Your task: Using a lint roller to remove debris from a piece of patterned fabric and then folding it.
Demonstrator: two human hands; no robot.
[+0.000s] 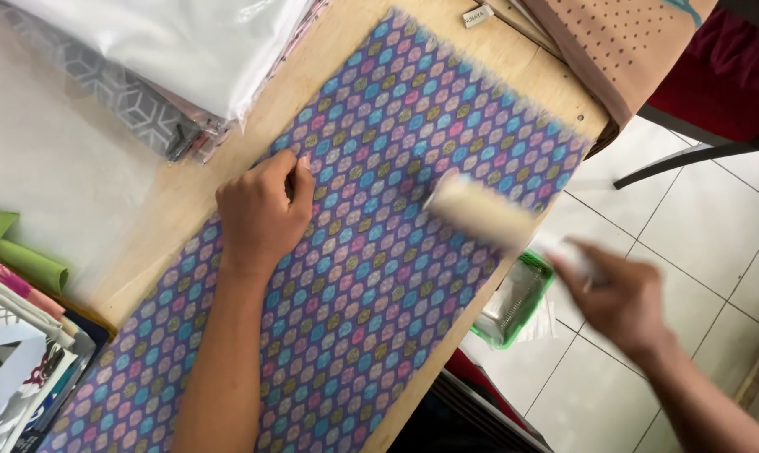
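The left hand (pixel 262 210) lay knuckles-up with its fingers curled, pressing down on a long patterned cloth (pixel 371 277) of blue, purple and pink cells that ran along the wooden table (pixel 187 201). The right hand (pixel 623 298), blurred out past the table's edge, was closed round the handle of a pale lint roller (pixel 480 211) whose drum rested on the cloth. Beyond lay bagged fabrics (pixel 161 50), and below the edge a green tray (pixel 518 302) over the tiled floor (pixel 698 226).
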